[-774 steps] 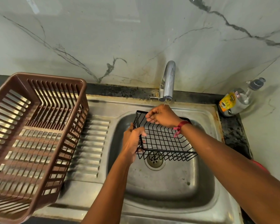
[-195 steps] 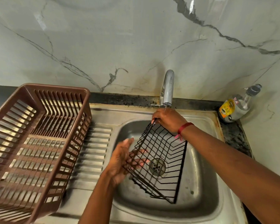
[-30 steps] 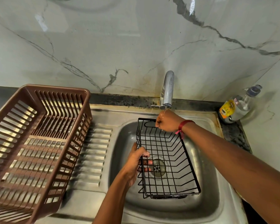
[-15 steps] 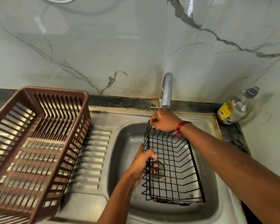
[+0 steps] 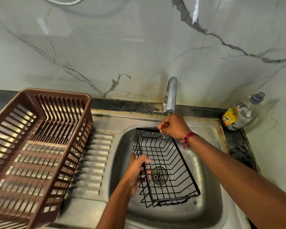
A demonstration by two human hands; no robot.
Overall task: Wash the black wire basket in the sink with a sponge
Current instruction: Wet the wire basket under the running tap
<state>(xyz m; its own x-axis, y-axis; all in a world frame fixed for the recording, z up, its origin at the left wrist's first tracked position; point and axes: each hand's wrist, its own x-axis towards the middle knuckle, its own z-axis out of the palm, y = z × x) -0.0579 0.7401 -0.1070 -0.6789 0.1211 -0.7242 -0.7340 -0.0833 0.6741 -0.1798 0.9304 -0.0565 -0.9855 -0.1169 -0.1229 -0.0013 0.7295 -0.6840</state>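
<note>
A brown plastic dish rack (image 5: pixel 56 92) sat on the far left, over the ribbed drainboard (image 5: pixel 92 162) of the steel sink (image 5: pixel 205 187). The left forearm rose from the bottom edge toward the basin, and the left hand (image 5: pixel 135 169) gripped the left long rim of the black wire basket (image 5: pixel 165 156), with its fingers curled round the wire and showing through the mesh on the inside. The basket was held open side up inside the basin, above the drain (image 5: pixel 159 175), its long axis running away from the person. At its far end, under the tap (image 5: pixel 171 95), the right hand (image 5: pixel 175 126) closed round the far right corner of the rim, knuckles up, while a thin stream of water fell onto it. A red thread (image 5: pixel 188 138) circled that wrist, and the right forearm stretched in from the lower right. A clear bottle (image 5: pixel 239 114) stood in the corner, right of the sink.
</note>
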